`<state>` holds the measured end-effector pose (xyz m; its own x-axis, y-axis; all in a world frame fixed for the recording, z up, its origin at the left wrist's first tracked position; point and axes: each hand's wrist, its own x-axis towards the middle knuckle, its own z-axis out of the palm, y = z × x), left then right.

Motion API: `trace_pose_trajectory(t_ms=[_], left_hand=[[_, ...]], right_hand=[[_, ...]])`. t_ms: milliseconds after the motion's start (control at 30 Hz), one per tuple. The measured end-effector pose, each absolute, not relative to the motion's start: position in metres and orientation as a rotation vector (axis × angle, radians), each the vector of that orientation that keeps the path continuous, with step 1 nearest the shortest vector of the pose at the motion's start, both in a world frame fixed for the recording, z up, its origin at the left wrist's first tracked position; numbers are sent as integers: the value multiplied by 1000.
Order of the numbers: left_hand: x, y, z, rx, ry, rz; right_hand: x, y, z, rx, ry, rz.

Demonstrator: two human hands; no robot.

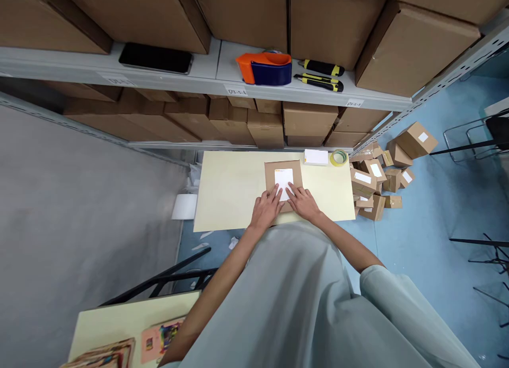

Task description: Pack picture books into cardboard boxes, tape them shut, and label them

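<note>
A flat brown cardboard box [270, 173] rests on the pale yellow table [230, 187] in front of me. On its top face lies a white label [283, 177]. My left hand [267, 206] presses its fingertips on the label's left edge, fingers stretched out. From the other side my right hand [302, 201] touches the label's right edge, also with fingers extended. Neither hand grips anything. The fingers cover part of the label's lower half. Behind the box, near the table's far edge, sit a stack of white labels [316, 157] and a roll of tape [338, 157].
On the shelf [222, 66] above are a phone [156, 58], an orange and blue tape dispenser [265, 69] and utility knives [321, 67]. Labelled cartons [363, 178] lie heaped on the floor to the right. A second table [95, 325] holding books [159, 340] stands at lower left.
</note>
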<state>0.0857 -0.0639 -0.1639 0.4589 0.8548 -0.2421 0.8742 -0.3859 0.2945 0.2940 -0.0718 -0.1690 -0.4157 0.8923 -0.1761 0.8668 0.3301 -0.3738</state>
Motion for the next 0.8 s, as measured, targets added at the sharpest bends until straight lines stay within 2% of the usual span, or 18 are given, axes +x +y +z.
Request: trace_pose_trajectory(t_ms=[367, 800], left_hand=[[109, 2, -170, 2105, 1580, -42], [68, -78, -160, 2316, 1412, -20]], right_hand=[[270, -11, -167, -1933, -2286, 733], [289, -89, -174, -1672, -2510, 611]])
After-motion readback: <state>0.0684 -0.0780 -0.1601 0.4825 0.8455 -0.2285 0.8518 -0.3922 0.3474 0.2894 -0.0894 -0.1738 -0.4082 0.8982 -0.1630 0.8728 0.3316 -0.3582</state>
